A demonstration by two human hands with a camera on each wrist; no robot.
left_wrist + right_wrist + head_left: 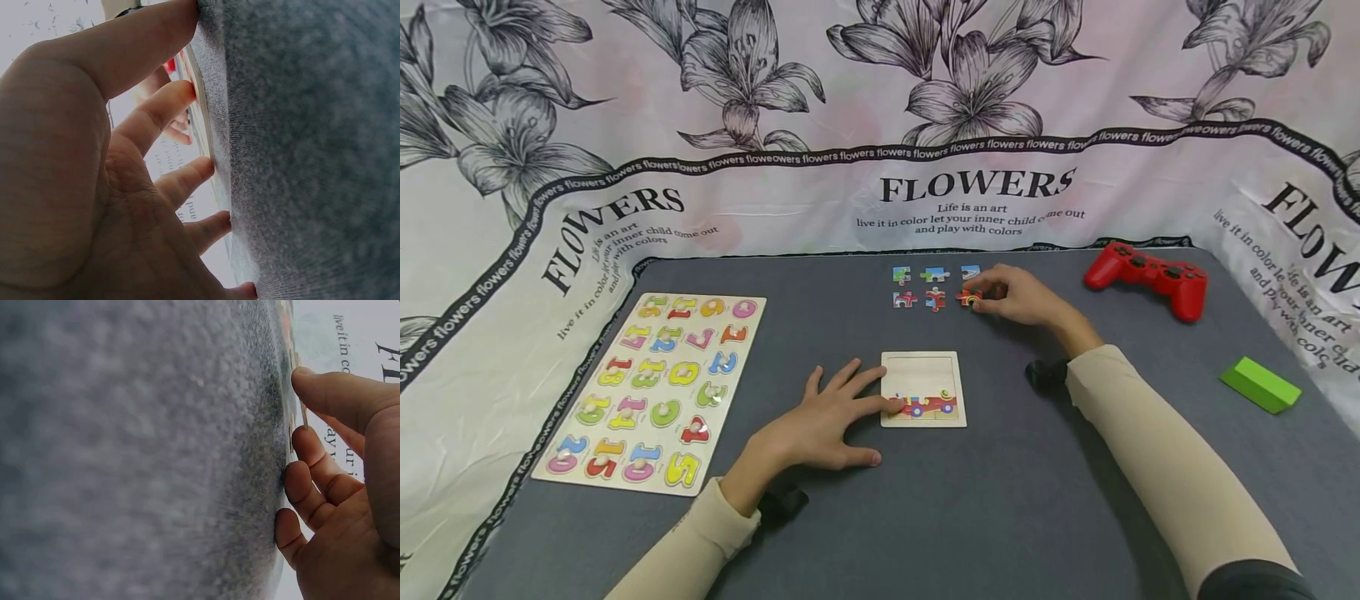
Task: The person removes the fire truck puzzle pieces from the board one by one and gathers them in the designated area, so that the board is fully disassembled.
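A small square wooden puzzle board [922, 371] lies mid-table, its lower strip filled with a red vehicle picture. My left hand [820, 427] has its fingers spread, the index fingertip over the board's left part and the middle fingertip at its left edge; the left wrist view shows fingertips at that edge. Farther back, my right hand [1018, 295] pinches a red-and-yellow jigsaw piece [967, 297] between thumb and index finger. In the right wrist view the piece [304, 416] appears edge-on, tilted up. Beside it lie red pieces [935, 299] and blue-green pieces [935, 274] in two short rows.
On the left lies a large number puzzle board [651, 392] with colourful numerals. A red game controller [1146, 277] sits at the back right, and a green block [1260, 385] lies nearer on the right. A flower-printed cloth [760, 208] hangs behind the grey table.
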